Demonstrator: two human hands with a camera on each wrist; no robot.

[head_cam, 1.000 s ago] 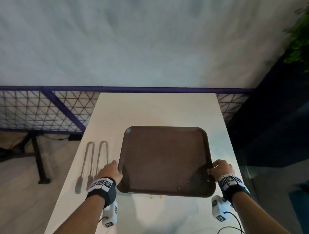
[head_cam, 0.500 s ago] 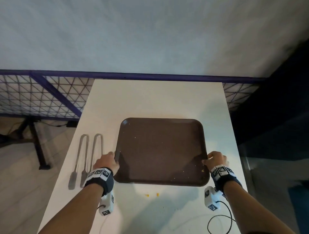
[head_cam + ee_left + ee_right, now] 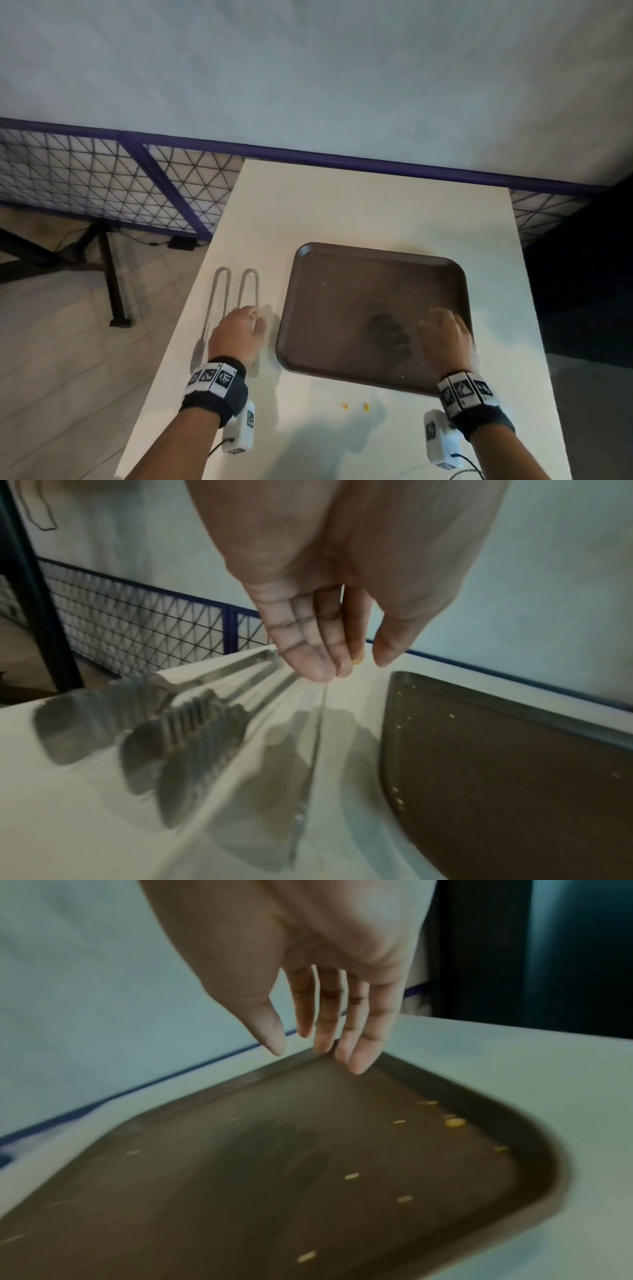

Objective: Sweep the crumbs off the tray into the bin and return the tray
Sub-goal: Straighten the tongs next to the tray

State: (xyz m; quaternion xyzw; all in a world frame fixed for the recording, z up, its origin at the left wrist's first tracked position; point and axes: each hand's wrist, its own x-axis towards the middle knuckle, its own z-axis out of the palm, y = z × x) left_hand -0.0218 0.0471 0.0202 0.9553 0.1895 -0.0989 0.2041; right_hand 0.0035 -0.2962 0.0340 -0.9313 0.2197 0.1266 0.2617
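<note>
Tray (image 3: 359,308) lies flat on our table (image 3: 342,205), right of centre, a few crumbs (image 3: 453,1122) on it, so the sweep looks unfinished to us. Our right hand (image 3: 445,334) hovers above its 4 o'clock corner, fingers straight and slightly spread, holding nothing, likely ready to brush. Our left hand (image 3: 238,330) floats just off the tray's 9 o'clock edge, fingers straight and together, beside two tongs (image 3: 219,308). No bin shows.
</note>
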